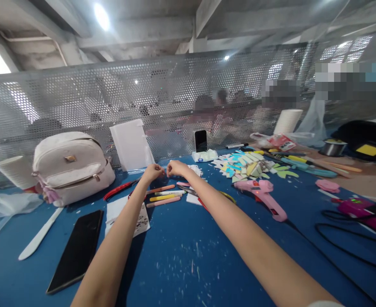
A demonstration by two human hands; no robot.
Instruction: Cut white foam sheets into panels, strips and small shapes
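Both arms reach far across the blue table, and the hands meet near its back edge. The fingers of my left hand (154, 171) are curled in a pinch. Just to the right, my right hand (176, 168) is also closed, its fingertips turned toward the left ones. Anything between the fingertips is too small to make out. Below the hands lie several markers (164, 198) in pink, yellow and white. Red-handled pliers (120, 190) rest left of my left hand. A white tissue pack (204, 156) lies to the right, with a phone (201, 141) propped upright behind it.
On the left stand a pale backpack (72, 164), a dark tablet-like slab (77, 249) and a white plastic knife (40, 234). Cut foam pieces (245, 165), a pink glue gun (261, 194) and its trailing cord lie right. A perforated metal screen (162, 102) closes the back.
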